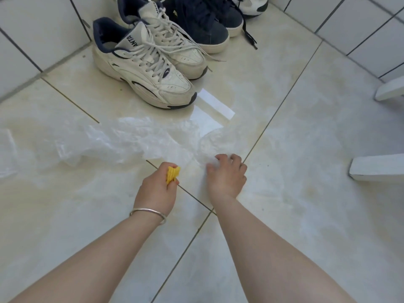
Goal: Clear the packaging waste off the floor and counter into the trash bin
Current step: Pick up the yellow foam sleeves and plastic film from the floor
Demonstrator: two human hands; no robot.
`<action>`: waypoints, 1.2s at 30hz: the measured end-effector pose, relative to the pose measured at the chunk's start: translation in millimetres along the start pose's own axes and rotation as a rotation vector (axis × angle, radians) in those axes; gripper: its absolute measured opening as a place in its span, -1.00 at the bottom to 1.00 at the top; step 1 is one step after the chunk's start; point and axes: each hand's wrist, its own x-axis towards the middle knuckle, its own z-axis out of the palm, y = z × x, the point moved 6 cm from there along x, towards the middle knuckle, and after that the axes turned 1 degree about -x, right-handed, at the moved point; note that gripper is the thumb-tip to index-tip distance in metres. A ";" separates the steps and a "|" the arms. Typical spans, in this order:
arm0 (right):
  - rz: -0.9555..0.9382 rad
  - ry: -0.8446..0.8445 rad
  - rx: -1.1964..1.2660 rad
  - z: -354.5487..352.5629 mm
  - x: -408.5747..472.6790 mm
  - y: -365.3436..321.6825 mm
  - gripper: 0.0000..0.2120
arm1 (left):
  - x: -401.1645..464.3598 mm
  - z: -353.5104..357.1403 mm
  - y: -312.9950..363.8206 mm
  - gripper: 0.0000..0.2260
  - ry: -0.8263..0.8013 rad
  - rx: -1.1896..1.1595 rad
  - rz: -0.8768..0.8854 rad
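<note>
A big sheet of clear plastic wrap [113, 141] lies crumpled on the pale floor tiles, stretching from the left edge to the middle. My right hand [226, 174] reaches down with curled fingers and grips the plastic's right end. My left hand [156, 191], with a silver bangle on the wrist, holds a crumpled yellow wrapper [172, 174] in its fist, just above the floor. A flat clear bag with a white strip [215, 106] lies beyond the plastic, next to the shoes. No trash bin is in view.
A pair of white sneakers [150, 68] and a dark blue pair [207, 22] stand by the tiled wall [32, 36] at the back. White furniture feet [376, 167] jut in at the right edge.
</note>
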 end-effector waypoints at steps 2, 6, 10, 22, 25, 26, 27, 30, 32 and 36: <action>-0.030 0.009 -0.061 -0.7 -0.9 -3.5 -0.72 | 0.6 -1.3 -2.8 -0.77 0.001 0.005 -0.013; -0.150 -0.026 -0.187 7.0 -12.5 -10.3 -0.60 | -1.5 -7.0 -7.8 -0.81 0.039 -0.013 -0.019; -0.153 0.022 -0.048 4.5 -18.2 -15.6 -0.62 | -5.2 -25.9 -5.3 -0.84 0.158 -0.015 0.032; -0.179 0.129 0.611 -71.4 12.2 -66.4 -0.77 | 27.8 -132.5 -23.9 -0.81 0.637 0.156 -0.086; -0.333 0.003 0.481 -57.7 8.5 -99.5 -0.81 | 46.3 -138.8 -22.7 -0.80 0.563 0.170 -0.076; -0.394 -0.016 0.400 -49.5 6.0 -110.3 -0.74 | 53.4 -136.0 -21.5 -0.76 0.502 0.201 -0.057; -0.456 -0.032 0.303 -39.1 4.0 -119.7 -0.68 | 60.3 -131.0 -19.5 -0.71 0.432 0.242 -0.038; -0.533 -0.126 0.113 -3.0 -0.2 -136.4 -0.57 | 78.2 -107.4 -18.5 -0.54 0.193 0.395 -0.028; -0.486 -0.226 0.059 20.9 -1.6 -135.5 -0.43 | 83.4 -90.3 -22.5 -0.46 0.076 0.471 -0.039; -0.453 -0.257 -0.050 49.6 -7.7 -128.7 -0.19 | 78.2 -65.1 -28.5 -0.41 0.048 0.516 -0.007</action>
